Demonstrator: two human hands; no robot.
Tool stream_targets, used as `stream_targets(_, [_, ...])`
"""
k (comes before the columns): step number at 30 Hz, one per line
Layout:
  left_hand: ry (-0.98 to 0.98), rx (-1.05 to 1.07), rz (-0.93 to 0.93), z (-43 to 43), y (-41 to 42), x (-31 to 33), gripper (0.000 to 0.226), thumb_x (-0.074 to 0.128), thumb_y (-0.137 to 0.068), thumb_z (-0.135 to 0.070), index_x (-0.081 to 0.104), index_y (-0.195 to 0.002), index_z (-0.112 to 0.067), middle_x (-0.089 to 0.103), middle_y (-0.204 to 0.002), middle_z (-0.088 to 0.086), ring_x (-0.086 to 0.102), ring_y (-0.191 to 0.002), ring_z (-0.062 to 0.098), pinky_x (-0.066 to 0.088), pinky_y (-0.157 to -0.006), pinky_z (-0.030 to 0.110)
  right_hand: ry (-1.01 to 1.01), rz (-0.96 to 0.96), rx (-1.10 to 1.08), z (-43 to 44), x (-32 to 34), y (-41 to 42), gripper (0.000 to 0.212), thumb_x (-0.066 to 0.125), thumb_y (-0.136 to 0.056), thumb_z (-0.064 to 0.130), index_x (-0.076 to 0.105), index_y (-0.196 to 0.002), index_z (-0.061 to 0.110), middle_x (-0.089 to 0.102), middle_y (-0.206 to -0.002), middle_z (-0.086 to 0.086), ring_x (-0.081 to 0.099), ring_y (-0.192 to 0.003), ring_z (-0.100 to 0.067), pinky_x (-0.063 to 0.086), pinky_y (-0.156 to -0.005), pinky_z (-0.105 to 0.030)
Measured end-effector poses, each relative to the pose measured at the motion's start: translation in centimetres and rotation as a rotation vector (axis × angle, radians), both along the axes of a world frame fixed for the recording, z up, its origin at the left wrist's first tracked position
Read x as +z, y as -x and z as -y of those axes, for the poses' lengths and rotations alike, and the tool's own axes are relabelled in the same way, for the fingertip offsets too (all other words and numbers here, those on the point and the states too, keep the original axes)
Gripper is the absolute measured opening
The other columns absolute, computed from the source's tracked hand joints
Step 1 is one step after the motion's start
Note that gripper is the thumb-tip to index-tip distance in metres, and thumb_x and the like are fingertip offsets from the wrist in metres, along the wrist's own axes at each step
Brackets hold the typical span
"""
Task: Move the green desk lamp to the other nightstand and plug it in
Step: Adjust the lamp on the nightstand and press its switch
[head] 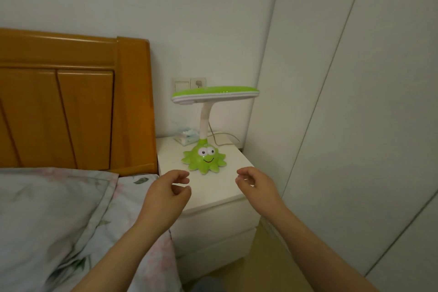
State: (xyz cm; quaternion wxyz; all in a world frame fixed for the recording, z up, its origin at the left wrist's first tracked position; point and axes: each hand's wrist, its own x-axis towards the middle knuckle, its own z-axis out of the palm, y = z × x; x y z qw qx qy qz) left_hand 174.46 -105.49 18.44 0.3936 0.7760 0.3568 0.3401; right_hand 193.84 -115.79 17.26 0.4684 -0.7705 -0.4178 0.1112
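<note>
The worktop (213, 187) in front of the lamp (204, 159) is bare, and both hands hover over it, fingers loosely curled and empty: the left hand (166, 193) nearer the bed (59, 216), the right hand (257, 185) near the wardrobe (343, 102). Either side of the lamp base lies free. The lamp's wide head overhangs from above. Behind the base, a tissue pack (186, 136) and a cord (222, 137) crowd the back edge. The headboard (132, 106) walls the left side, the wardrobe the right. The outlet (198, 83) behind the head seems half hidden.
</note>
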Motion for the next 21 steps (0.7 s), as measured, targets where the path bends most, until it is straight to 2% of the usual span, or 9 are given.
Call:
stream_targets(3, [-0.008,-0.006,0.003,-0.8,-0.3,0.2,0.030,0.058,-0.081,-0.009,0.061,-0.110,-0.019,0.066,-0.099,-0.005,0.060,-0.072,0.008,0.047,-0.064,0.021,0.017,0.046,-0.009,-0.9,0.2,-0.4,0.026,0.059,-0.088,0.019,0.064,-0.113,0.013,0.066,-0.103,0.001,0.060,-0.090,-0.011,0.042,-0.078,-0.017])
stream_targets(8, [0.010,0.013,-0.001,-4.7,-3.1,-0.1,0.032,0.057,-0.080,-0.008,0.061,-0.110,-0.018,0.066,-0.101,-0.004,0.060,-0.070,0.008,0.046,-0.066,0.024,0.067,0.133,0.011,-6.0,-0.1,-3.3,0.027,0.059,-0.088,0.020,0.064,-0.113,0.011,0.068,-0.105,-0.004,0.063,-0.100,-0.020,0.048,-0.092,-0.032])
stream_targets(13, [0.011,0.035,-0.048,-9.6,-7.3,-2.2,0.033,0.056,-0.079,-0.008,0.061,-0.109,-0.018,0.066,-0.102,-0.002,0.059,-0.067,0.008,0.046,-0.064,0.024,0.134,0.216,0.032,-13.0,-2.8,-7.9,0.033,0.058,-0.089,0.020,0.062,-0.117,0.005,0.066,-0.117,-0.010,0.060,-0.111,-0.025,0.041,-0.091,-0.027])
stream_targets(17, [0.025,0.045,-0.070,-13.1,-10.2,-4.5,0.034,0.057,-0.078,-0.006,0.061,-0.110,-0.016,0.066,-0.102,0.001,0.061,-0.070,0.011,0.045,-0.065,0.024,0.218,0.260,0.089,-18.1,-5.4,-10.9,0.041,0.055,-0.092,0.022,0.053,-0.128,0.003,0.058,-0.131,-0.015,0.051,-0.124,-0.030,0.034,-0.103,-0.031])
stream_targets(21, [0.039,0.045,-0.095,-16.0,-12.4,-6.8,0.034,0.057,-0.078,-0.006,0.060,-0.111,-0.016,0.066,-0.102,0.001,0.063,-0.076,0.014,0.045,-0.066,0.019,0.286,0.304,0.131,-23.1,-7.2,-13.0,0.042,0.053,-0.092,0.023,0.051,-0.128,0.001,0.056,-0.130,-0.018,0.050,-0.122,-0.033,0.038,-0.100,-0.037])
